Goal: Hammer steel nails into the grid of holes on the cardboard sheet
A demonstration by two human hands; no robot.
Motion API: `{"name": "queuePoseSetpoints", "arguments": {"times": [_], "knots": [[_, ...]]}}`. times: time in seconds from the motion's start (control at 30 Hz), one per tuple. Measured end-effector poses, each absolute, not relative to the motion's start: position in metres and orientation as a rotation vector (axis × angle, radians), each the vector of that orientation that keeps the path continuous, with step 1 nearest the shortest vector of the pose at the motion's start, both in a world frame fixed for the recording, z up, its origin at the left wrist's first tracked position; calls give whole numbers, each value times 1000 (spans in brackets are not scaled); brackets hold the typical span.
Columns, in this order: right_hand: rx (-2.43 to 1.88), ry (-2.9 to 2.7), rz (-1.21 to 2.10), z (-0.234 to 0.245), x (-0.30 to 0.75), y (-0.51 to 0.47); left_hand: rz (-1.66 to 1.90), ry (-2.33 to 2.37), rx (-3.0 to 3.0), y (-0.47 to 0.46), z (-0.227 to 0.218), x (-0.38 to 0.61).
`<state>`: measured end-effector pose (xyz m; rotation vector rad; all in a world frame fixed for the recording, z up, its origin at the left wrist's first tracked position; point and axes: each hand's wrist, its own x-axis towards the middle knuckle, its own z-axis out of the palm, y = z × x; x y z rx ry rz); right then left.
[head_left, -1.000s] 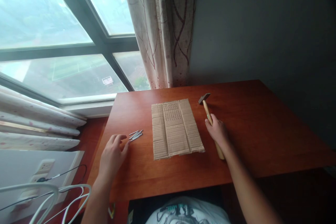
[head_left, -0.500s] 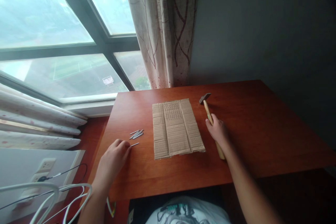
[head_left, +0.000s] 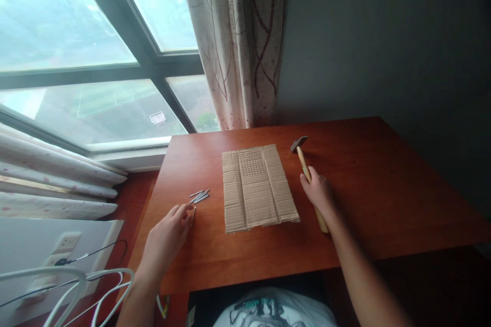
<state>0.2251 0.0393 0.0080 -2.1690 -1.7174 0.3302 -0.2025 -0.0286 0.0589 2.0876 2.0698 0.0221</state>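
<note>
My left hand [head_left: 172,226] is closed in a pinch on a single nail [head_left: 194,215], which stands nearly upright by the fingertips. Just beyond it lies a small heap of several silver nails [head_left: 200,196]. My right hand [head_left: 316,187] is wrapped round the wooden handle of a hammer [head_left: 321,219], whose dark metal head points away from me near the back of the table. Between my hands a flat piece of corrugated cardboard [head_left: 261,202] lies on the table, with a grid of small holes in its far middle part.
The reddish-brown wooden table [head_left: 368,204] reaches far to the right and back to the wall. A window [head_left: 115,112] and patterned curtains [head_left: 245,51] stand behind and left. White cables [head_left: 82,286] loop beside a wall socket [head_left: 69,241] at lower left.
The nail in my left hand has turned from lying sideways to nearly upright, and that hand has shifted slightly. My right hand, the hammer and the cardboard look unchanged.
</note>
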Motion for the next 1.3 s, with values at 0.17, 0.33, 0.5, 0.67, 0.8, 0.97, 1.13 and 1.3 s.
{"name": "queuePoseSetpoints", "arguments": {"times": [0.17,0.33,0.5,0.67,0.8,0.97,1.13,1.3], "knots": [[-2162,-1720,328,6,226,40,74,1878,2184,-25,49,-213],[-2165,-1737,319,6,226,40,159,1900,2159,-20,46,-208],[-2167,-1723,325,7,225,40,167,2008,2138,-13,43,-200],[-2172,-1723,338,7,225,40,186,2066,2182,-5,43,-191],[-2170,-1721,338,9,225,40,202,2112,2198,-2,44,-186],[-2176,-1717,333,9,225,40,228,2131,2172,-4,47,-183],[-2167,-1724,337,7,226,40,342,2147,2205,-3,46,-176],[-2167,-1720,328,7,226,40,473,2131,2387,8,32,-166]]}}
